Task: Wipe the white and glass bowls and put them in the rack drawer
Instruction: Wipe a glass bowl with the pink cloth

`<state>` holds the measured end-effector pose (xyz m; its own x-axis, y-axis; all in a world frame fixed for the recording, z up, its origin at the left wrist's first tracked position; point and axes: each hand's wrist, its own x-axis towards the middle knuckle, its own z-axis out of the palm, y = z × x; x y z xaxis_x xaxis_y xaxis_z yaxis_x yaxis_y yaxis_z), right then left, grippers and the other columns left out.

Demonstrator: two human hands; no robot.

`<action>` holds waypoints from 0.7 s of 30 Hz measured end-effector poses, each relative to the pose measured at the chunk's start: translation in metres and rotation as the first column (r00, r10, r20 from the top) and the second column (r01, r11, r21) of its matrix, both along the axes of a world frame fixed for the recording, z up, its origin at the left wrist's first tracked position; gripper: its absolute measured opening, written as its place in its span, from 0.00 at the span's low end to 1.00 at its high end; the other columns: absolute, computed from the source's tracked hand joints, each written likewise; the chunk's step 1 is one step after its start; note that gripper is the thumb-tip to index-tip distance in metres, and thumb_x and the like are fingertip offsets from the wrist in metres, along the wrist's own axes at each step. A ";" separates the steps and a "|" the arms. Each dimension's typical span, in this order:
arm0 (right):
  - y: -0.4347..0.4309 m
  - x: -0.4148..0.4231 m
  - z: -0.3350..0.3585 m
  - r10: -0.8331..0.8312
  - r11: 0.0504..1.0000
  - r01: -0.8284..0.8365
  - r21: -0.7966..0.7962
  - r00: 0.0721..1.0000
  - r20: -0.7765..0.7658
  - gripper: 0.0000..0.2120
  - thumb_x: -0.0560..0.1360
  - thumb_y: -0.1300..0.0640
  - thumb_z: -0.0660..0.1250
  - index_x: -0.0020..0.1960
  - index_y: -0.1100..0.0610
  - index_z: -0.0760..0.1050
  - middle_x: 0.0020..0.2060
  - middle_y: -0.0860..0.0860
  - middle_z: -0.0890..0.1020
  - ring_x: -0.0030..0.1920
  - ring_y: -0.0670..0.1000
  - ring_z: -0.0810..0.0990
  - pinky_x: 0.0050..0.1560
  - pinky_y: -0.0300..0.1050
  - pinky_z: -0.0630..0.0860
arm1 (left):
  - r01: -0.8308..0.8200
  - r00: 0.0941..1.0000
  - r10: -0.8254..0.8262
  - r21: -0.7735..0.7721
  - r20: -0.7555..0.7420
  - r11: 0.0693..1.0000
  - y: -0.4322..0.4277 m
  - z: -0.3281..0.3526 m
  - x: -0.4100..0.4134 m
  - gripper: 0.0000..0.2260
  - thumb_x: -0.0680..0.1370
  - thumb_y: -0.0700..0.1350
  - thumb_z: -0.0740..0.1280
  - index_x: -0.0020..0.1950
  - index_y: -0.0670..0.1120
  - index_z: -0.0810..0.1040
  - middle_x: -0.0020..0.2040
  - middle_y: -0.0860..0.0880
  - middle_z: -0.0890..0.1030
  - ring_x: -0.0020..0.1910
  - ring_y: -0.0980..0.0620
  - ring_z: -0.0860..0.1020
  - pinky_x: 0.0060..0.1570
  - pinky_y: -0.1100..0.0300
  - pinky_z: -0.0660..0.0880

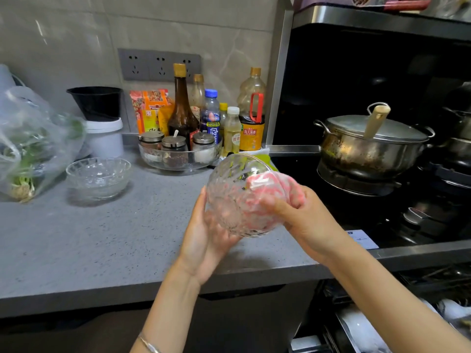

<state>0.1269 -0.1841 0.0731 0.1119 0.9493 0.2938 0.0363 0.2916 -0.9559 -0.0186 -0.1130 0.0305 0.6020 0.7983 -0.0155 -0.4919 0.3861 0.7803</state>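
Along the back edge of the worktop (102,238), near its right end, the large soy sauce bottle (252,98) with the red handle carries an orange label (251,138) that reads 海天酱油. Just left of it, the small white-capped bottle (232,128) of pale yellow liquid has a label with the characters 营养; its smaller lines are too fine to read. The blue-capped bottle (210,110) bears white characters on a blue label, too blurred to make out. The orange packets (150,110) behind the brown bottle (181,110) show red characters, partly hidden. A white sticker (363,238) at the front edge of the hob (293,164) has print too small to read.
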 end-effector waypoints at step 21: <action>-0.001 -0.013 -0.012 -0.299 0.906 0.195 0.375 0.924 0.241 0.20 0.83 0.47 0.50 0.74 0.43 0.60 0.71 0.34 0.65 0.73 0.38 0.62 0.74 0.40 0.58 | -0.300 0.939 0.302 -0.034 0.164 0.953 -0.027 0.020 0.010 0.13 0.69 0.50 0.67 0.48 0.43 0.78 0.39 0.51 0.85 0.33 0.58 0.82 0.26 0.70 0.75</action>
<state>0.1138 -0.1851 0.0612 0.1916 0.7392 0.6457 0.4060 0.5392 -0.7378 -0.0091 -0.1398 0.0502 0.3284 0.9429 0.0562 -0.7079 0.2062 0.6756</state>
